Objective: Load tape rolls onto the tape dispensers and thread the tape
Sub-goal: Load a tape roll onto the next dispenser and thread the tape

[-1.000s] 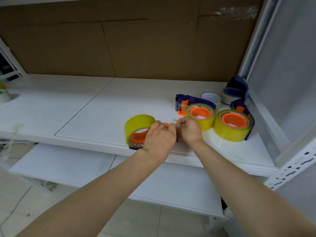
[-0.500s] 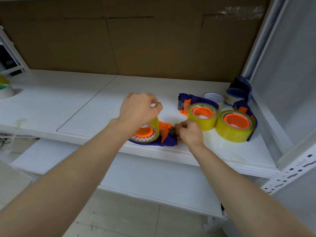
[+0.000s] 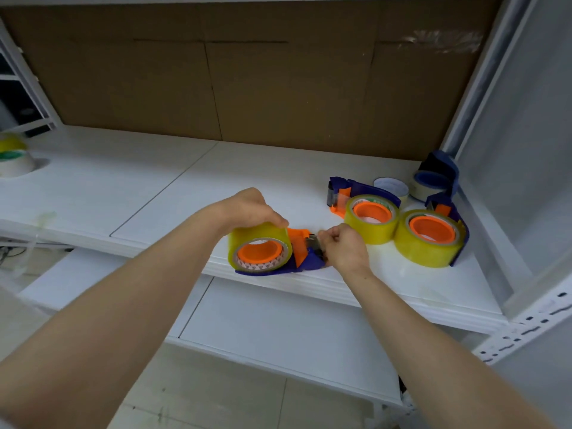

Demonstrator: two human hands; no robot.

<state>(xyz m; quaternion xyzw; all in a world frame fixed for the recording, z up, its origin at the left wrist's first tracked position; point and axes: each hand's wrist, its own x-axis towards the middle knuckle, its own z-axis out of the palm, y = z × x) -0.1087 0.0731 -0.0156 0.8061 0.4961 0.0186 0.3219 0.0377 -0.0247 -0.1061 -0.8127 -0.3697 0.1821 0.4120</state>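
A blue and orange tape dispenser (image 3: pixel 305 261) lies near the shelf's front edge with a yellow tape roll (image 3: pixel 258 243) on its orange hub. My left hand (image 3: pixel 250 209) grips the top of that roll. My right hand (image 3: pixel 345 247) pinches at the dispenser's front end, where the roller and blade sit; the tape end itself is hidden by my fingers. Two more loaded dispensers stand to the right, one in the middle (image 3: pixel 370 216) and one beside the upright (image 3: pixel 430 238).
The white shelf (image 3: pixel 154 187) has a lower shelf (image 3: pixel 278 329) under it. A white roll (image 3: pixel 390 187) and a blue dispenser with pale tape (image 3: pixel 435 179) sit at the back right. Another roll (image 3: pixel 12 157) sits far left. A metal upright (image 3: pixel 526 320) stands right.
My left hand lifted off, then came back down onto the top of the roll, which now lies on its side on the dispenser. My right hand stayed at the dispenser's front end.
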